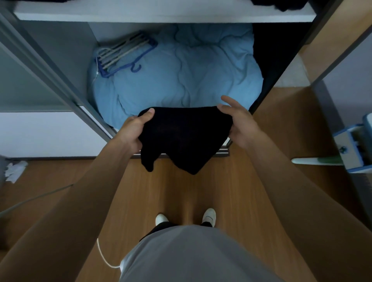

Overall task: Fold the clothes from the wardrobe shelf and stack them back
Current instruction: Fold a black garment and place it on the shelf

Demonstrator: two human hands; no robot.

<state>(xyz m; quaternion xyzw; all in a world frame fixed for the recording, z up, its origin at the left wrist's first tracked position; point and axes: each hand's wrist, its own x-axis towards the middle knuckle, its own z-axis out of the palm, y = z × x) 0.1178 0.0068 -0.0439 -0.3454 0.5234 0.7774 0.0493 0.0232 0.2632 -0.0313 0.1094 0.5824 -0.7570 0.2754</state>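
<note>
A black garment (184, 136) hangs in front of me, held flat across the top with loose ends drooping below. My left hand (133, 130) grips its left edge, thumb on top. Its right edge is held by my right hand (239, 122), with the index finger lifted off the cloth. Both hands are level, just in front of the open wardrobe. At the top of the view runs the white wardrobe shelf (161, 15). Dark clothes (281, 5) lie on it at the right, and more dark cloth (54, 1) shows at its left edge.
A light blue duvet (181, 76) fills the wardrobe bottom, with a bundle of hangers (122, 54) on its left. The grey sliding door frame (50, 66) stands left. Wooden floor, my white shoes (209, 216), a white cable (104, 257), crumpled paper (15, 171) and a blue-white object (350, 149) at right.
</note>
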